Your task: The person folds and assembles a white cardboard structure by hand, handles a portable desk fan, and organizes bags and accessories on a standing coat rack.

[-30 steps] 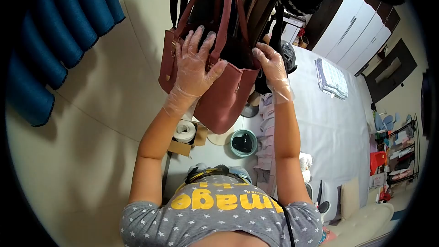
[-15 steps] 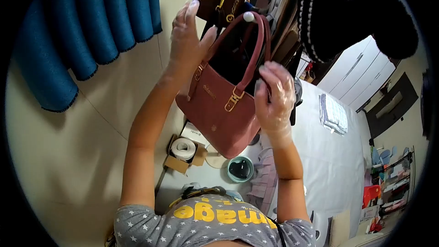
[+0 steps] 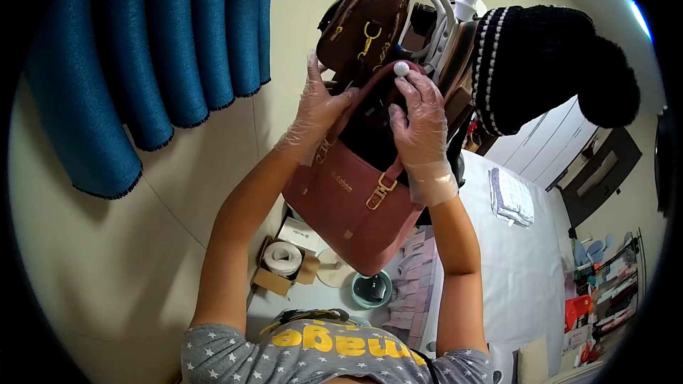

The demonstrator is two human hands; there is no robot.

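A pink handbag (image 3: 356, 206) with gold buckles hangs by its handles from a white knob (image 3: 401, 68) on a rack. My left hand (image 3: 321, 103), in a clear plastic glove, is at the upper left of the bag, just below a brown bag (image 3: 366, 25); its fingers are apart, with the fingertips partly behind the brown bag's lower edge. My right hand (image 3: 421, 117), gloved too, lies over the pink bag's handle just under the knob, fingers bent. Whether its fingers grip the handle is hard to make out.
A black knit hat (image 3: 541, 64) hangs at the upper right. Blue curtains (image 3: 171, 43) are at the left. Below stand an open box with a white roll (image 3: 282, 259) and a teal bin (image 3: 371, 289). A bed (image 3: 498, 263) is on the right.
The view has tilted up, showing more of the rack. My left hand came off the pink bag's front and moved to the brown bag; my right hand rose from the rim to the handle near the knob.
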